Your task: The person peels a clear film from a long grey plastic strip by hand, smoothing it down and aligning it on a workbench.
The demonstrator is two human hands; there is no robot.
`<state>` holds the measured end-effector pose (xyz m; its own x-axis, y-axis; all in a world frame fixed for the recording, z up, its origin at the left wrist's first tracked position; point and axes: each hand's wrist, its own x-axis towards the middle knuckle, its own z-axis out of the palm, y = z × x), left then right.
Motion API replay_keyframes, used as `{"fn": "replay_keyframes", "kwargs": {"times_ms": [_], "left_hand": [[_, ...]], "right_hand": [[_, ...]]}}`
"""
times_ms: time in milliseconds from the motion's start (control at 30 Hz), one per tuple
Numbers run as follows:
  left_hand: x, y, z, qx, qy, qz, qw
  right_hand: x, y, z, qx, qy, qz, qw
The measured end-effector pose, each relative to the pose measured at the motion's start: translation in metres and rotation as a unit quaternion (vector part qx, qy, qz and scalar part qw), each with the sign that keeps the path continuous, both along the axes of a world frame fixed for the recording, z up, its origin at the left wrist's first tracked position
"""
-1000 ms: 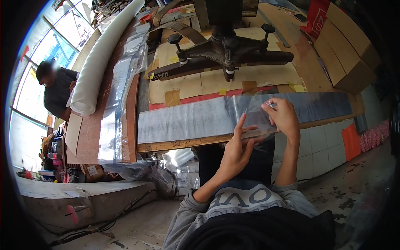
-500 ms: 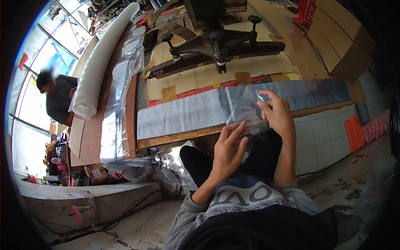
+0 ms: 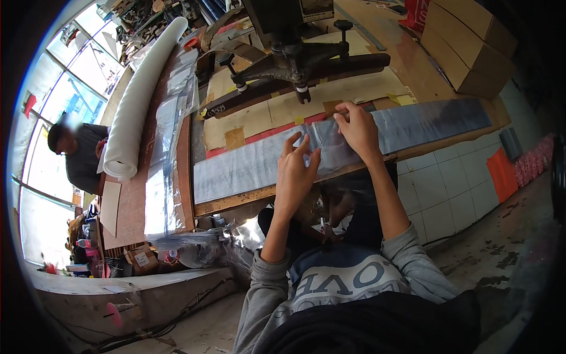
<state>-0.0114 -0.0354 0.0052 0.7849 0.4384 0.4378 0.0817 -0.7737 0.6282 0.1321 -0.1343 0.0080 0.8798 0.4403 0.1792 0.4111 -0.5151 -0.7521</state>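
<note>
- At the far left, a person in a dark shirt point(image 3: 82, 156) stands beside the workbench.
- A white foam roll point(image 3: 144, 94) lies along the bench's left side, next to clear plastic sheeting point(image 3: 168, 159).
- The left hand point(image 3: 296, 171) hovers with fingers spread wide, fingertips touching the clear plastic bag point(image 3: 330, 147).
- That bag lies flat on the long grey strip point(image 3: 247, 168) near the front edge of the wooden bench point(image 3: 236, 203).
- The right hand point(image 3: 356, 131) presses on the bag's far edge, fingers curled and pinching it.
- An upturned office chair base point(image 3: 300, 62) rests behind the hands.
- Cardboard boxes point(image 3: 471, 47) sit at the far right.
</note>
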Motion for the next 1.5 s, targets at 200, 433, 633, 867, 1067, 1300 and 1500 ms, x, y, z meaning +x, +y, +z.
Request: {"fn": "replay_keyframes", "kwargs": {"times_ms": [200, 433, 633, 867, 1067, 1300, 1500], "left_hand": [[0.007, 0.025, -0.002, 0.013, -0.023, -0.015, 1.0], [0.013, 0.035, -0.007, -0.006, -0.005, 0.003, 1.0], [0.012, 0.033, -0.01, -0.03, -0.008, 0.013, 0.999], [0.016, 0.039, -0.012, -0.042, -0.007, 0.008, 0.999], [0.017, 0.043, -0.018, -0.029, -0.002, 0.016, 0.999], [0.019, 0.043, -0.019, -0.052, -0.02, 0.023, 0.998], [0.019, 0.037, -0.013, -0.064, -0.005, 0.046, 0.997]], "right_hand": [[0.005, 0.016, -0.015, 0.012, -0.042, -0.031, 0.999], [0.008, 0.028, -0.018, -0.001, -0.089, -0.051, 0.995], [0.004, 0.027, -0.016, 0.01, -0.081, -0.055, 0.995], [0.005, 0.03, -0.017, 0.019, -0.09, -0.063, 0.994], [0.006, 0.031, -0.02, 0.018, -0.083, -0.057, 0.995], [0.005, 0.033, -0.018, 0.029, -0.116, -0.056, 0.991], [0.006, 0.032, -0.021, 0.027, -0.117, -0.047, 0.992]]}}
